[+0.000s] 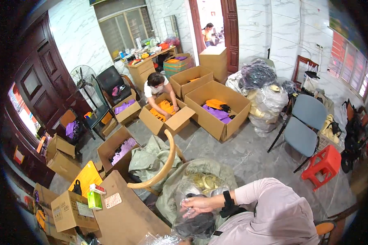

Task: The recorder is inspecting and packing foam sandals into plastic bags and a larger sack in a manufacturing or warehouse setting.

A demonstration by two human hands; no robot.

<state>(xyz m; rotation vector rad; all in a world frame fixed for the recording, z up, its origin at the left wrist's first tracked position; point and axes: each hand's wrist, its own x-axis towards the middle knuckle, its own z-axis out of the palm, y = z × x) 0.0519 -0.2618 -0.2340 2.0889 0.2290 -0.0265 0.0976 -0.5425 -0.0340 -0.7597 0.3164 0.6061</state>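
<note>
My right hand [197, 205] reaches over a large clear plastic bag [178, 222], its fingers closed on the thin film. Dark material shows through the bag below the hand, and yellowish pieces [206, 181] lie just beyond it. A grey-green woven sack [225, 173] surrounds the bag. Of my left hand only a sliver of skin seems to show at the bottom edge, beside crinkled clear plastic [161, 239]; its fingers are hidden. A cardboard-topped surface [131, 216] to the left bears a phone in a patterned case [113, 200] and a green box [94, 201].
A curved wooden chair back [169, 157] stands just beyond the sack. Farther off, a person [155, 83] bends over an open carton [178, 120] of orange items. Another open carton [237, 122] holds orange and purple pieces. A red stool [323, 163] and grey chair [300, 134] stand right.
</note>
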